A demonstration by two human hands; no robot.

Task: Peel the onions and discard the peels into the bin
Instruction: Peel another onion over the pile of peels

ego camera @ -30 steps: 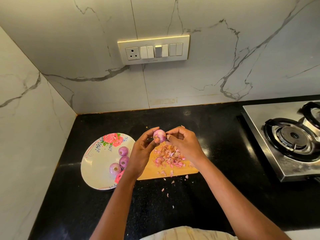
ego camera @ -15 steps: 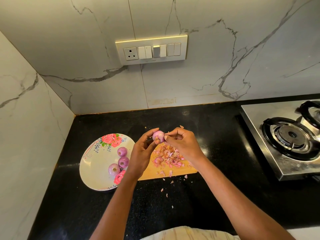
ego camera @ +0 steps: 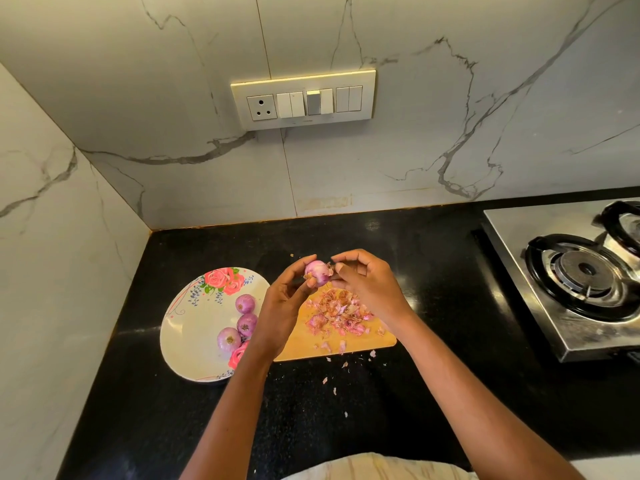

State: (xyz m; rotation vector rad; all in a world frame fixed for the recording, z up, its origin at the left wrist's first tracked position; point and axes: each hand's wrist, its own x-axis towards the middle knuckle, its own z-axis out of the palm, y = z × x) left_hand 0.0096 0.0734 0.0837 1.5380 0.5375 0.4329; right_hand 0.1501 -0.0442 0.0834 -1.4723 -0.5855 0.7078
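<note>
My left hand grips a small pink onion between thumb and fingers, held above the wooden cutting board. My right hand has its fingers curled at the onion's right side, pinching a bit of dry peel there. A pile of pink and brown onion peels lies on the board under my hands. Three peeled onions sit on the floral plate to the left. No bin is in view.
Loose peel scraps lie on the black countertop in front of the board. A steel gas stove stands at the right. Marble walls close off the back and left, with a switch panel on the back wall.
The onion has turned a little in my left hand, and my right hand's fingertips have shifted along its right side. The plate, board and peel pile lie as before.
</note>
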